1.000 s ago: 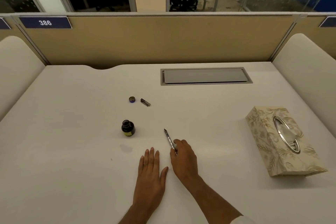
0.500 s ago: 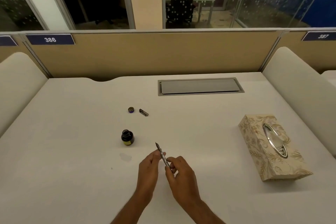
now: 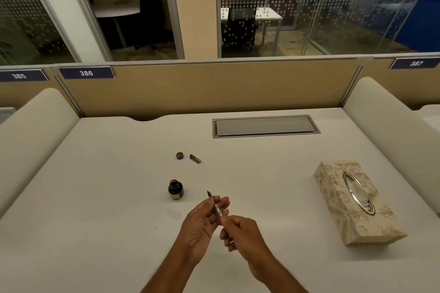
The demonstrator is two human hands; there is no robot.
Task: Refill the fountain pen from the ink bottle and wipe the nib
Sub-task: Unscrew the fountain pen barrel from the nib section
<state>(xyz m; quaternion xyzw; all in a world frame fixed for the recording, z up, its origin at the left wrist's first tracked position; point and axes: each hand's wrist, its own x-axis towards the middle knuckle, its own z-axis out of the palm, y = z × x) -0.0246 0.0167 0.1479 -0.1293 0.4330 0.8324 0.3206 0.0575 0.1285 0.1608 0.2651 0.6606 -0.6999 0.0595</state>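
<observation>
Currently, head view: left hand (image 3: pixel 202 221) and right hand (image 3: pixel 242 233) both pinch the fountain pen (image 3: pixel 217 208), nib up, near the uncapped ink bottle (image 3: pixel 176 189). Risk: a careless reach tips the bottle, spilling ink across the desk (image 3: pixel 95 197).

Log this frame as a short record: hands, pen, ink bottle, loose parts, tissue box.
left hand: holds the pen near the nib end
right hand: holds the pen's rear end
pen: above the desk, uncapped, nib pointing away and left
ink bottle: upright, open, left of the pen
bottle cap: on the desk behind the bottle
pen cap: lying right of the bottle cap
tissue box: right side of the desk, untouched
</observation>
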